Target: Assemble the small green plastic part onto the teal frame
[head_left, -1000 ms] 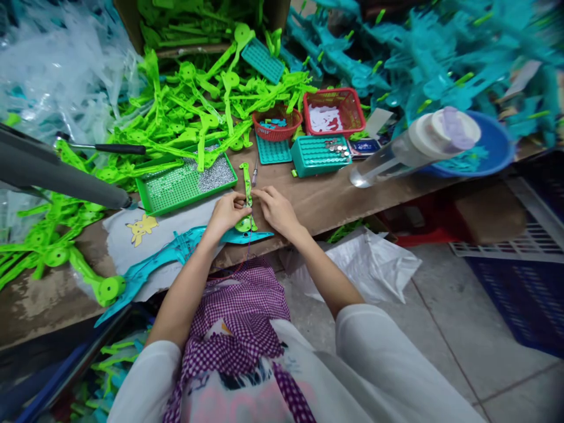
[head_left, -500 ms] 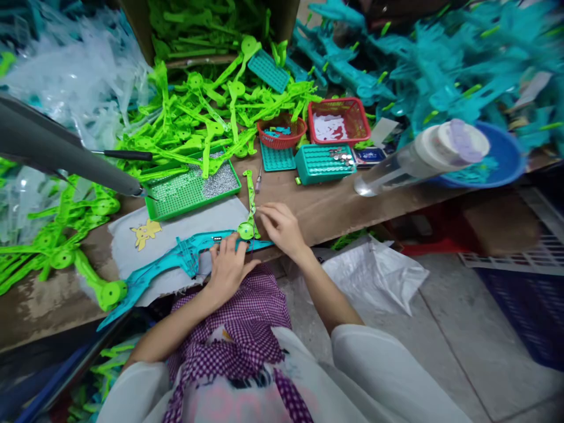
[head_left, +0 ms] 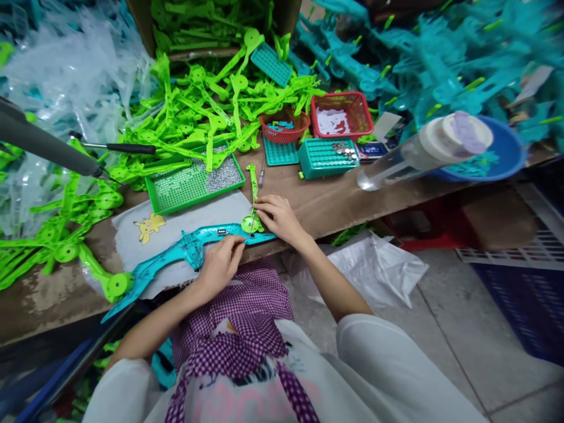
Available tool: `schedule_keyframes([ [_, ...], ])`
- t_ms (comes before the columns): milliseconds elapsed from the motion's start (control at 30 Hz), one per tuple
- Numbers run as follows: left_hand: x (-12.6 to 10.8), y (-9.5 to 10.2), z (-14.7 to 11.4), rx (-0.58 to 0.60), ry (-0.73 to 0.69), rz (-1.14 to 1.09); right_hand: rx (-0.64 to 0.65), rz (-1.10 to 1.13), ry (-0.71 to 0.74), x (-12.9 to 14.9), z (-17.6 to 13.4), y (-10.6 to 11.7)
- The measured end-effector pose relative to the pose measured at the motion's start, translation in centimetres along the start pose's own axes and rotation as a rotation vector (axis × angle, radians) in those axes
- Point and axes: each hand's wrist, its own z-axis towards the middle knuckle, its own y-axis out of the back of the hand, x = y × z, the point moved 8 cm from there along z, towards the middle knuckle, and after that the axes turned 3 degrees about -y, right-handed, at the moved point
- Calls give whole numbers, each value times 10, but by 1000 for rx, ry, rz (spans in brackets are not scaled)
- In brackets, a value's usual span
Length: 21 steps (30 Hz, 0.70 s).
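Observation:
A long turquoise plastic bow-shaped half shell (head_left: 170,254) lies across a grey cloth at the table's front edge. At its right end lies a lime-green plastic limb (head_left: 251,222), its round end over the shell and its narrow end pointing away from me. My left hand (head_left: 221,263) is over the shell's right half, thumb and fingers pinched on a thin dark string. The string runs up past the limb's round end to my right hand (head_left: 278,218), whose fingertips are closed on it beside the limb. Small metal parts (head_left: 221,232) sit in the shell.
Behind the cloth (head_left: 132,235) stands a green tray (head_left: 176,194) with small screws. A powered-screwdriver-like tool (head_left: 53,144) hangs at left. Red baskets (head_left: 370,117), a teal box (head_left: 328,158), a small screwdriver (head_left: 261,178) and a clear bottle (head_left: 409,155) stand beyond. Green limbs (head_left: 194,111) are heaped behind.
My left hand has drawn back from the shell towards me, its spread fingers now pinched together. My right hand stays by the green limb, with its fingertips closer to it.

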Motion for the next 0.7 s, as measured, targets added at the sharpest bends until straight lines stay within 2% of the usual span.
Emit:
schedule_keyframes([
  [133, 19, -6, 7, 241, 379, -532, 17, -12, -3, 0, 1, -1],
  [200, 24, -7, 6, 338, 471, -605, 29, -21, -13, 0, 1, -1],
  [267, 27, 0, 5, 351, 404, -454, 41, -38, -34, -1, 1, 0],
  [367, 20, 18, 2, 192, 135, 2, 66, -71, -67, 0, 1, 1],
  [433, 12, 21, -5, 135, 16, 267, 97, -91, -78, 2, 1, 2],
  [533, 8, 17, -11, 178, -23, 487, 132, -114, -85, 4, 0, 2],
  [700, 6, 25, -4, 172, 32, 634, 107, -134, -121, 3, 0, 1],
])
